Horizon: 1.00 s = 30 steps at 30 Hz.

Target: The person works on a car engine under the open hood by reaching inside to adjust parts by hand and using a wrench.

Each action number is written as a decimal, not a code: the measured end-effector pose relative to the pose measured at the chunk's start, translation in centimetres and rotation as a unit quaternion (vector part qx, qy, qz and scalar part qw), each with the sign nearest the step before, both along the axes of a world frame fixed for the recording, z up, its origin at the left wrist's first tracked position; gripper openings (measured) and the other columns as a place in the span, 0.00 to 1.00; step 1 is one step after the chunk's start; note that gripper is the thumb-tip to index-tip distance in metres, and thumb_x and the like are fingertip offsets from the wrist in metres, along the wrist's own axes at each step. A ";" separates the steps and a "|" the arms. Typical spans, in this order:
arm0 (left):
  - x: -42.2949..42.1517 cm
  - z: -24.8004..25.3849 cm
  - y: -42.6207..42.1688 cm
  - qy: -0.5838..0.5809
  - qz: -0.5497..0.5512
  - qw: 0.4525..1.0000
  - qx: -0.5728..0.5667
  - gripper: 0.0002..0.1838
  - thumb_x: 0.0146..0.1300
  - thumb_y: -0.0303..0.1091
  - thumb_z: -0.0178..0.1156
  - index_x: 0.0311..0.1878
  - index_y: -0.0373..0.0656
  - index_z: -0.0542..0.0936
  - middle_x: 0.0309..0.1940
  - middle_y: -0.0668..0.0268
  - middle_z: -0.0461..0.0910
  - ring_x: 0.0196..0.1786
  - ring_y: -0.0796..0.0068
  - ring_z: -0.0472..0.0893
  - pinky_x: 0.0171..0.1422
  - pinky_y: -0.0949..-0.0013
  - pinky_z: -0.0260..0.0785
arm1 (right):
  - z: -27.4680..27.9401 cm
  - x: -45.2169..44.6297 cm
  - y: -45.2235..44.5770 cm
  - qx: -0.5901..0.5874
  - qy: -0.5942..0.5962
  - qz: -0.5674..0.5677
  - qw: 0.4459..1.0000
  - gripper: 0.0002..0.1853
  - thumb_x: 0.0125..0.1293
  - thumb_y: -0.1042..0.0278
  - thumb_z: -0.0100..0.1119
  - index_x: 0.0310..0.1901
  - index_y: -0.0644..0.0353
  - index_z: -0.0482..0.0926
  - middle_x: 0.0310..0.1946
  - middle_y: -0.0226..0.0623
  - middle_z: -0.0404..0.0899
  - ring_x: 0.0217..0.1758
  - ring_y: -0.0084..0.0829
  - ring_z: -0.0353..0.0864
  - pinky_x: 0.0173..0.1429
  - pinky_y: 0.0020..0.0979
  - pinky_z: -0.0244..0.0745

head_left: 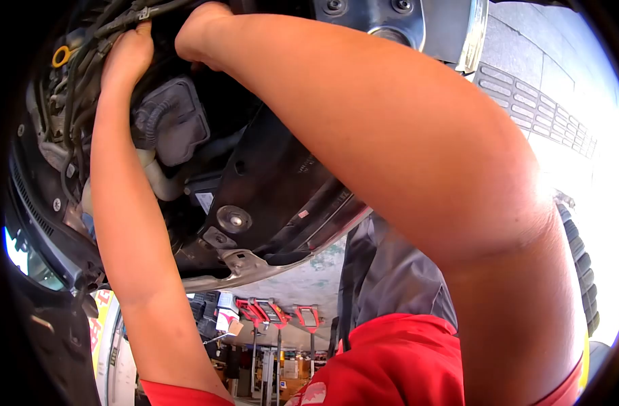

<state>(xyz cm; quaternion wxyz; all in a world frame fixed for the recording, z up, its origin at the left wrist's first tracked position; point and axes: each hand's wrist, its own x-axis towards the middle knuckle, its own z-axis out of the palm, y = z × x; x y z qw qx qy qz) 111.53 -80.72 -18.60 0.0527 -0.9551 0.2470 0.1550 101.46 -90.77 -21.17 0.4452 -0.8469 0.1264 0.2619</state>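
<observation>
My left hand [128, 57] is up in the engine bay at the top left, its thumb pressed against a dark wiring harness [113, 26] and its fingers curled beside it. Close by on the right, my right hand [202, 34] reaches into the dark gap; its fingers are hidden behind the wrist and in shadow, so what it touches cannot be seen. Below the hands sits a grey plastic box [181, 122] with a ribbed hose [150, 120]. A yellow ring handle [61, 56] is left of my left hand.
The car's dark inner fender [255, 183] and its metal edge [238, 274] run below the hands. A metal panel with bolts [370, 17] is at the top. Red stands [265, 312] and boxes are in the background; a tyre [580, 264] is at the right.
</observation>
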 end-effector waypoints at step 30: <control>-0.9 0.4 -0.6 -0.024 0.047 0.995 0.086 0.37 0.67 0.59 0.30 0.53 0.33 0.75 0.56 0.45 0.70 0.61 0.47 0.69 0.64 0.55 0.61 | 3.2 -3.8 1.4 0.184 0.051 -0.466 0.864 0.19 0.44 0.80 0.64 0.42 0.64 0.76 0.43 0.50 0.79 0.51 0.44 0.78 0.50 0.32 0.77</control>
